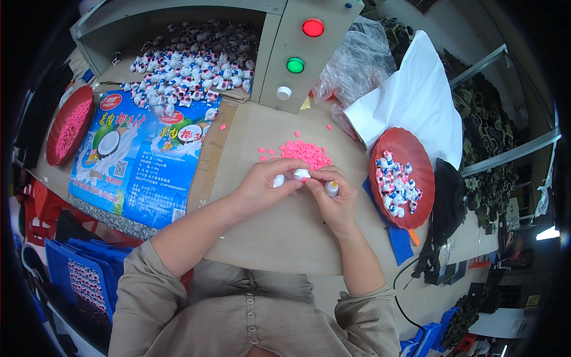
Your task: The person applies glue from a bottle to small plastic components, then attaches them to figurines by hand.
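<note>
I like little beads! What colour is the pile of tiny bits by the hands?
Bright pink: the pile of tiny bits, head view.

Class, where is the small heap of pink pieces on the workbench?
The heap of pink pieces lies mid-bench in the head view, just beyond the left hand and right hand, left of the red dish.

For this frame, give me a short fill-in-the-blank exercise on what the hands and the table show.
1. The left hand and right hand together hold a small ____ figure.
2. The loose pile of small pieces just beyond the hands is ____ in colour.
3. The red dish holding finished figures sits to the person's ____.
4. On the grey panel, the red round light sits ____ the green one.

Missing words: white; pink; right; above
</note>
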Demonstrator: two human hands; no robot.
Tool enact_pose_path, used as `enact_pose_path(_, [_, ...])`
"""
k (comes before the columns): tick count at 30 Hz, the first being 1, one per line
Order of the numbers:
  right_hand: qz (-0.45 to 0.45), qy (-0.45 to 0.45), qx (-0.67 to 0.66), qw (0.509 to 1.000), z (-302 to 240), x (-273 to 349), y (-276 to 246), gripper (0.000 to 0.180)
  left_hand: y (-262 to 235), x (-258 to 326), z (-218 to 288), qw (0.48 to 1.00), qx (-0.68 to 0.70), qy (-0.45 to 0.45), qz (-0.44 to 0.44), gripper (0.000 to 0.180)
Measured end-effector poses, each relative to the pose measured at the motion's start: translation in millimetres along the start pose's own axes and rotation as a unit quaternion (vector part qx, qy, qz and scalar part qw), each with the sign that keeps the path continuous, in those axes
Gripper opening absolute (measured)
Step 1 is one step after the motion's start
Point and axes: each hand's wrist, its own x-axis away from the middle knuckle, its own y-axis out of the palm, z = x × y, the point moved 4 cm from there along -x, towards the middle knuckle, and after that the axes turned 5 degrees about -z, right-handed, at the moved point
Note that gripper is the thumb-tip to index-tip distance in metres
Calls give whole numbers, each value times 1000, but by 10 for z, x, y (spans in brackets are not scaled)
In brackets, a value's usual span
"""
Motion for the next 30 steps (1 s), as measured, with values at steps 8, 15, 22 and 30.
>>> enact_pose_path(8, [-11, 25, 37, 999, 29, 22, -11, 18, 22, 0, 27, 1000, -17, 19, -4, 31])
enact_pose_path(15, [-4, 94, -34, 995, 60, 7, 10, 14, 36, -2, 5, 991, 93, -91, 1, 29])
enact_pose_path(22, [3, 134, -103, 986, 107, 21, 18, 13, 14, -4, 8, 999, 24, -30, -14, 27])
enact_pose_path(30, [23, 156, -130, 979, 134, 60, 82, 11, 39, 26, -3, 991, 102, -83, 9, 24])
